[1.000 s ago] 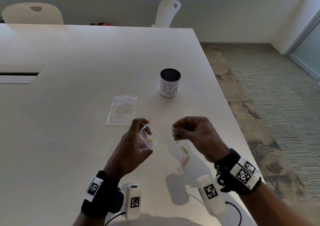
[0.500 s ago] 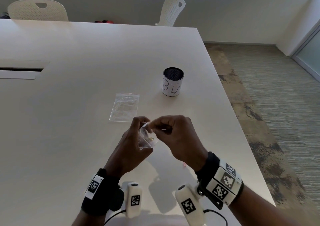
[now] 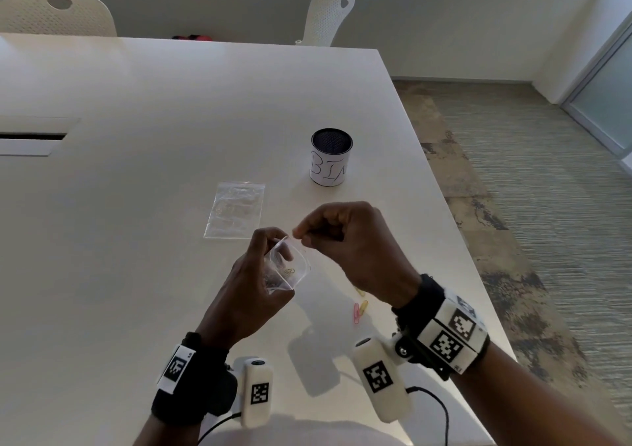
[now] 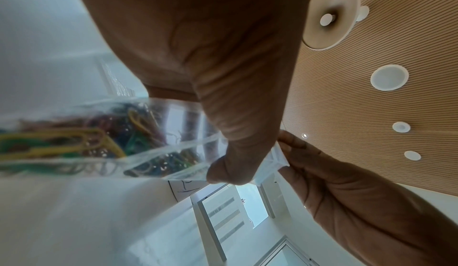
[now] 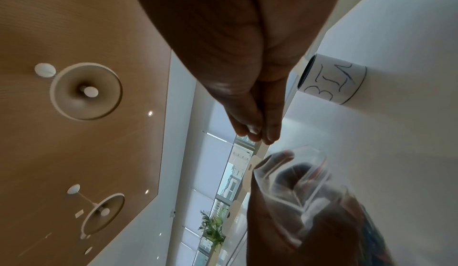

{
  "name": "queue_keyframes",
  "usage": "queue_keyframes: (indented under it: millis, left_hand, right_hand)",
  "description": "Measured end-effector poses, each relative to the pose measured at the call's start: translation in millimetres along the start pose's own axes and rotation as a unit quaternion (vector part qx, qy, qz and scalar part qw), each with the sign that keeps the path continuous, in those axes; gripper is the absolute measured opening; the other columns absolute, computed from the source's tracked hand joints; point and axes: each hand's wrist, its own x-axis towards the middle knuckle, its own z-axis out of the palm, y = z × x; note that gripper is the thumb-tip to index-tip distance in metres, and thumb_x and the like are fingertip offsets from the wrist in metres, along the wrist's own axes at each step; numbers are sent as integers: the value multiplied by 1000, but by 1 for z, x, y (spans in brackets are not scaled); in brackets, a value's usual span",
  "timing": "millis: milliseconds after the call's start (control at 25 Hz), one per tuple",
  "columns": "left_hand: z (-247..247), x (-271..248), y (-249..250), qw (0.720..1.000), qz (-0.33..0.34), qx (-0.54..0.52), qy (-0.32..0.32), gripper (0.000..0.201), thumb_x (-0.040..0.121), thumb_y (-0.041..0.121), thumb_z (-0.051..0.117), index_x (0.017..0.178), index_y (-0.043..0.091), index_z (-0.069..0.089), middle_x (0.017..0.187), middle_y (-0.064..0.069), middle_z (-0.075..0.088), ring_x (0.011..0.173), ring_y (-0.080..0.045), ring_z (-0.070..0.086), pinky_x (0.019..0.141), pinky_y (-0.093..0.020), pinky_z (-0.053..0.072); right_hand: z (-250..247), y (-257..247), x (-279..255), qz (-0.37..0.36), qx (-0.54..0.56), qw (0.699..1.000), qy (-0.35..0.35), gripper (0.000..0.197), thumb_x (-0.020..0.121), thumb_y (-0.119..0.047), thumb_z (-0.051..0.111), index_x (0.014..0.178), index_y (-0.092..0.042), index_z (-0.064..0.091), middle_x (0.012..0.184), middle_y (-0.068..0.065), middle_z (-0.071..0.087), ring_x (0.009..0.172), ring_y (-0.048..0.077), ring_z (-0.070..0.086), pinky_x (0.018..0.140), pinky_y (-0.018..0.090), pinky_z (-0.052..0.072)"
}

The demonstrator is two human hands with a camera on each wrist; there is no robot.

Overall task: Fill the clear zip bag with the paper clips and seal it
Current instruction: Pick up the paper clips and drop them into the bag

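Observation:
My left hand (image 3: 273, 250) grips the clear zip bag (image 3: 290, 271) above the table, thumb on one wall, mouth held open and facing up. Several coloured paper clips (image 4: 99, 139) lie inside it. My right hand (image 3: 301, 235) hovers at the bag's upper rim with thumb and fingertips (image 5: 260, 135) pinched together, and no clip shows between them. Whether they touch the rim is unclear. A few loose clips (image 3: 359, 310), pink and yellow, lie on the table under my right wrist.
A second clear bag (image 3: 236, 210) lies flat beyond my hands. A dark mesh cup labelled BIN (image 3: 331, 158) stands further back right. The table's right edge (image 3: 455, 240) runs close to my right arm. Two white chairs (image 3: 328, 17) stand at the far side.
My right hand carried a clip leftward from above the loose clips to the bag's mouth, and now sits just above the rim with no clip visible. The left hand kept holding the bag.

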Motion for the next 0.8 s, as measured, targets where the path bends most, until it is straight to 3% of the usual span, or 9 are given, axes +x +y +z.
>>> queue_keyframes:
  millis: [120,200,320,440,520,680,800]
  left_hand:
    - [0,0,0,1000,-9,-14,-1,68,79,-3,78,124,33,43,108,10,61,81,-25,69,75,-47,64]
    - [0,1,0,1000,-9,-10,-5,67,79,-3,77,124,34,43,108,9,61,82,-26,68,75,-50,63]
    - [1,2,-2,1000,-9,-4,-8,68,78,-2,78,124,34,43,109,9,62,82,-26,68,76,-51,62]
    - [2,2,0,1000,-10,0,-10,69,78,0,79,125,34,43,109,9,62,82,-25,69,76,-50,62]
    - [2,2,0,1000,-11,6,-11,69,78,-1,79,126,34,43,109,9,62,81,-24,69,76,-49,62]
    - [2,2,1,1000,-11,17,-11,70,78,-1,79,126,34,42,109,10,62,80,-22,70,76,-46,63]
    - [2,2,1,1000,-12,18,-12,70,78,-2,80,125,34,42,109,11,62,79,-20,70,76,-45,63]
  right_hand:
    - [-24,17,-4,32,-50,998,5,11,84,3,79,90,-7,80,84,2,81,80,13,78,84,35,64]
    - [-42,35,-11,55,-159,984,-50,14,86,-6,81,98,-12,80,90,-4,80,79,7,75,82,36,64]
    - [-55,56,-31,95,-293,935,-175,43,81,-31,86,120,-18,74,115,-5,73,89,6,69,82,27,60]
    - [-41,66,-54,147,-333,914,-181,69,72,-48,88,129,-15,65,124,-5,61,96,12,65,86,27,56]
    - [-29,73,-64,151,-333,920,-142,64,72,-43,89,125,-15,67,120,-4,60,96,16,66,88,30,57]
    - [-20,78,-71,147,-312,934,-88,21,80,-16,86,99,-16,77,102,-4,66,85,18,69,82,33,57]
    - [-16,77,-73,163,-314,932,-75,11,85,-13,80,94,-17,75,99,-4,66,86,17,67,81,29,55]
